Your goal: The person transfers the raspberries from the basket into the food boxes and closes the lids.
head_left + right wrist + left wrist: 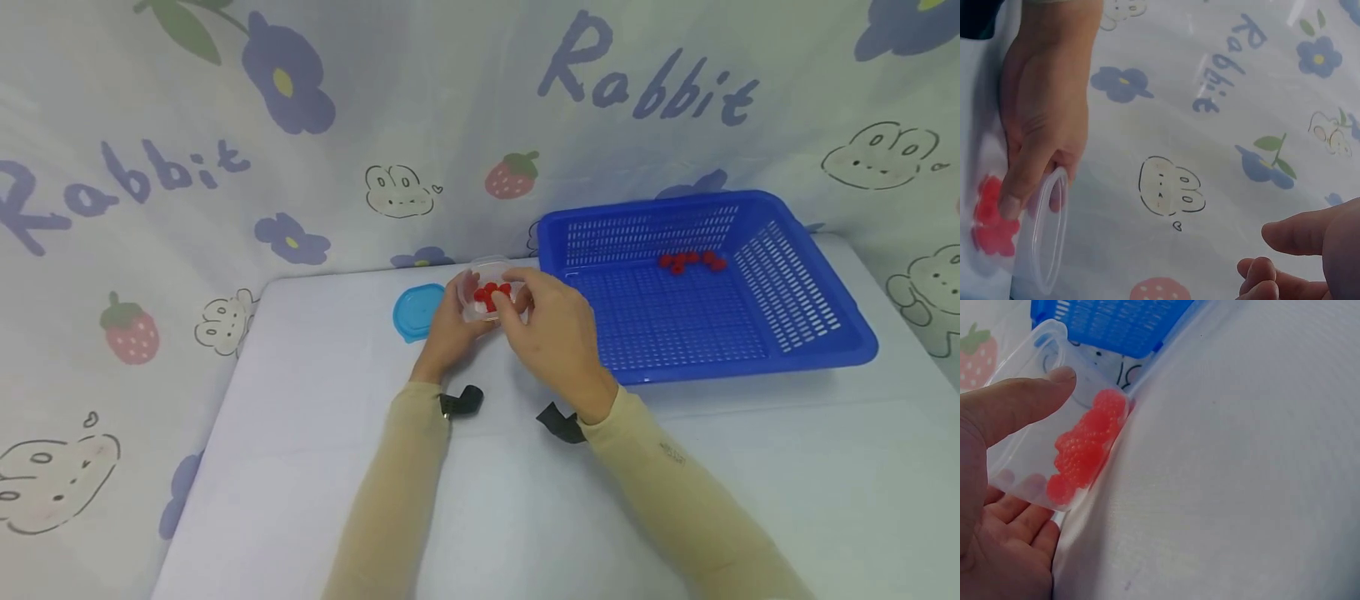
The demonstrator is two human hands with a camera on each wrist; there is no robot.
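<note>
My left hand (446,337) grips a small clear plastic container (1025,447), its thumb over the near wall and its fingers round the far side. Several red raspberries (1085,447) lie together at the bottom of the container. Over the container's right side in the head view is my right hand (558,329), with bent fingers. The right wrist view shows a gap between that hand's thumb (1297,232) and fingers, and nothing in it. There, the container's oval rim (1038,250) stands apart from the right hand.
Left of the container, a light-blue lid (416,312) lies on the white table (315,417). A large blue plastic basket (757,362) stands at the right, with several red raspberries (692,258) near its back wall. Behind the table hangs a printed curtain (450,100).
</note>
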